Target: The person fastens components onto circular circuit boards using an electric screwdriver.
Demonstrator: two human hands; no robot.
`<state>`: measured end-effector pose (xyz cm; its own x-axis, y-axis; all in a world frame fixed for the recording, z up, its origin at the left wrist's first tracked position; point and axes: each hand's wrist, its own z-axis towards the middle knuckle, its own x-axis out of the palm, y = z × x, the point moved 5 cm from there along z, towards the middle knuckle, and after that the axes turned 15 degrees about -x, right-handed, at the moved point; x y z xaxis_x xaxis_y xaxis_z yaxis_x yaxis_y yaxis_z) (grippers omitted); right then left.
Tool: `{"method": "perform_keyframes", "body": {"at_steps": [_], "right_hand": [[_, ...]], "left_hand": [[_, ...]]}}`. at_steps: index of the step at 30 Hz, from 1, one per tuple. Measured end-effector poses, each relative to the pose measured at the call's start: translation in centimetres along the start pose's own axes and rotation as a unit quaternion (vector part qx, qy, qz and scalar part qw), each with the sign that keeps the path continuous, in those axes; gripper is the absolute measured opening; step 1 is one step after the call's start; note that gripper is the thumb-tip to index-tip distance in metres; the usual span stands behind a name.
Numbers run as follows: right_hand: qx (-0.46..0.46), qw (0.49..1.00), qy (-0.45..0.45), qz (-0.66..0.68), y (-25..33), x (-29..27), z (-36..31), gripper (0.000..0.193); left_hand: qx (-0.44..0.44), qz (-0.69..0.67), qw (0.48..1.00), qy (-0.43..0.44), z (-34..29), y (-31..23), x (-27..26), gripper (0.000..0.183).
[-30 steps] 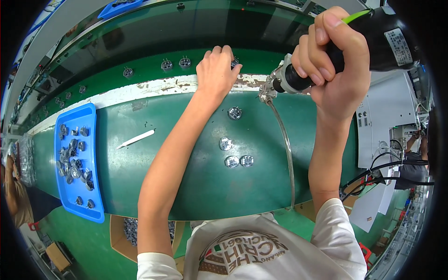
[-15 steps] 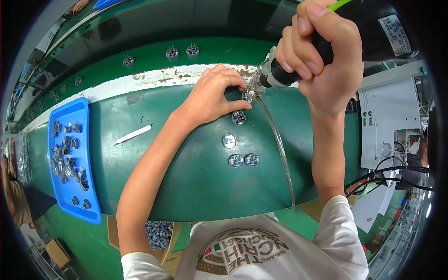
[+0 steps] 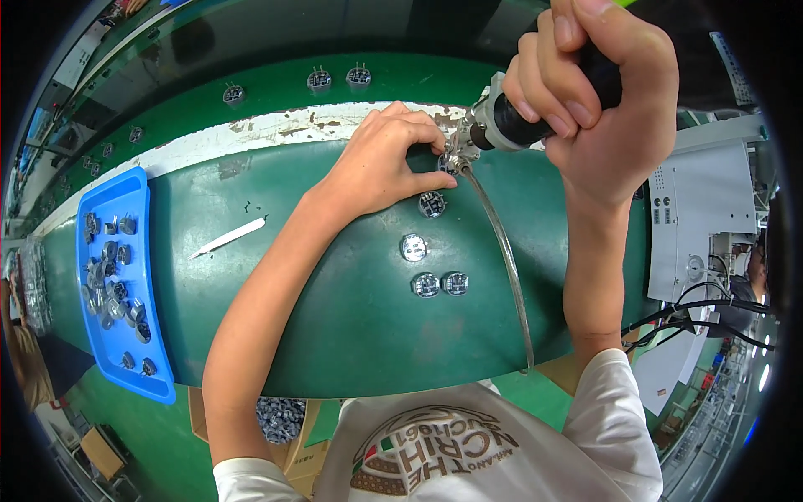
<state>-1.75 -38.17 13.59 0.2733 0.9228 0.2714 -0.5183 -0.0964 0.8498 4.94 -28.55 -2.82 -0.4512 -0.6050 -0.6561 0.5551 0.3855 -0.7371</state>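
Observation:
My right hand (image 3: 615, 100) is wrapped round a black power screwdriver (image 3: 506, 121) with a silver metal nose and a clear hose (image 3: 506, 251) hanging from it. The nose points down and left, against a small round part (image 3: 444, 165). My left hand (image 3: 381, 163) pinches that part between thumb and fingers on the bench; fingers and nose hide most of it. Just below the left thumb sits another round part (image 3: 432, 204) with dark insides. Nearer me lie three clear-topped round parts: one alone (image 3: 413, 247) and a pair, left (image 3: 426, 285) and right (image 3: 455, 283).
At the left a blue tray (image 3: 159, 284) holds several grey parts. A slim white pointed tool (image 3: 230, 237) lies beside it on the green bench (image 3: 351, 335). Several parts with pins (image 3: 319, 79) stand on the far green strip. A grey machine (image 3: 703, 201) stands right, a box of parts (image 3: 282, 418) below.
My right hand and the screwdriver have moved slightly up and right. The left hand keeps its pinch on the part. Parts on the far strip sit a little farther right; the view has shifted slightly.

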Motion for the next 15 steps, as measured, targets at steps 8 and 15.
{"method": "perform_keyframes", "body": {"at_steps": [8, 15], "right_hand": [[-0.004, 0.999, 0.014, -0.038, 0.0, -0.2, 0.3, 0.03], [-0.039, 0.998, 0.039, -0.028, -0.6, -1.1, 1.0, 0.029]], "left_hand": [[-0.001, -0.004, 1.0, 0.0, 0.1, 0.1, -0.1, 0.035], [0.003, 0.005, 1.0, 0.005, 0.2, 0.1, 0.1, 0.035]]}}
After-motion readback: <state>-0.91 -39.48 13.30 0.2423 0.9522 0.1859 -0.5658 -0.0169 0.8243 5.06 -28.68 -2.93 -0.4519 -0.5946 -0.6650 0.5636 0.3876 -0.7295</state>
